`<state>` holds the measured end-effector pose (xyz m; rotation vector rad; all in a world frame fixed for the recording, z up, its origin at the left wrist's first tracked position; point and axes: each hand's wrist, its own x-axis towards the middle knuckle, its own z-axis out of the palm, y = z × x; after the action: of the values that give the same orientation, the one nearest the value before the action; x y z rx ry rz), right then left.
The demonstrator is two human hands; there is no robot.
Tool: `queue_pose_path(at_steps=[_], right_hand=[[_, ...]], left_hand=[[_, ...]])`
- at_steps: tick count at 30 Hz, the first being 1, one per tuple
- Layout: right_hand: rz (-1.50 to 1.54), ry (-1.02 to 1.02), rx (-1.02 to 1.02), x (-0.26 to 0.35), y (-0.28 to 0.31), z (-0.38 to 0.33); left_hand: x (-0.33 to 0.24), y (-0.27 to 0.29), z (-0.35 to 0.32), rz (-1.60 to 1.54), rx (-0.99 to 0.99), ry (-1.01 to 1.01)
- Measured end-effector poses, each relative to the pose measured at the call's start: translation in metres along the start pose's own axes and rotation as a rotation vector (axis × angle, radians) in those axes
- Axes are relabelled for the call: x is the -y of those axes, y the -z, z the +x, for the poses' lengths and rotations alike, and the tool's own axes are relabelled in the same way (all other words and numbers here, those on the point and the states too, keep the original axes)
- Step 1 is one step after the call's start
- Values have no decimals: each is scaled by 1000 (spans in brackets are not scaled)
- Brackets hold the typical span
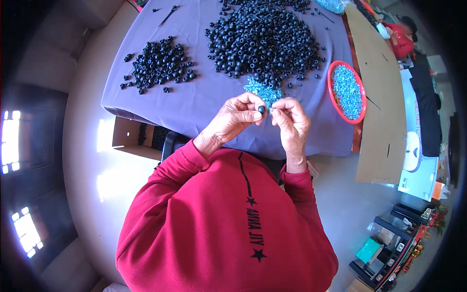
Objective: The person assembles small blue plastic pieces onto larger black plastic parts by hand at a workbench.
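Note:
Between the thumb and fingers of my left hand [238, 113] is a round black bead-like piece [261, 110]. Close by on its right, the fingertips of my right hand [291, 119] are pinched together; whatever they hold is too small to make out. Just beyond both hands lies a little heap of small blue shiny pieces [262, 89] on the purple cloth [194, 104]. Behind that heap spreads a large pile of black pieces [260, 41], many with a round hole showing. A smaller pile of the same kind [160, 64] sits to the left.
A red bowl [364, 97] of blue pieces stands at the table's right edge, beside a cardboard sheet [382, 97]. Dark scissors or tweezers [168, 15] lie far left. An open cardboard box [127, 134] is under the table. Another person in red [400, 41] is at the far right.

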<state>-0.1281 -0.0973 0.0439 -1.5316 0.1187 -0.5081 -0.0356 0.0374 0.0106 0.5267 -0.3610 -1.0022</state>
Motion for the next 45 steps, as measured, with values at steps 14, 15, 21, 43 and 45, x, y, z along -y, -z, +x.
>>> queue_pose_path(at_steps=[14, 15, 21, 43, 45], right_hand=[[-69, 79, 76, 3, 0, -1], [-69, 79, 76, 4, 0, -2], [-152, 109, 89, 2, 1, -3], [-287, 26, -194, -26, 44, 7], [-379, 17, -248, -39, 58, 9]], left_hand=[[-1, -7, -2, 329, -97, -77], [-1, -7, -3, 393, -94, -88], [-1, -6, -4, 441, -74, -39], [11, 7, 2, 329, -121, -45], [13, 10, 2, 331, -125, -41]])
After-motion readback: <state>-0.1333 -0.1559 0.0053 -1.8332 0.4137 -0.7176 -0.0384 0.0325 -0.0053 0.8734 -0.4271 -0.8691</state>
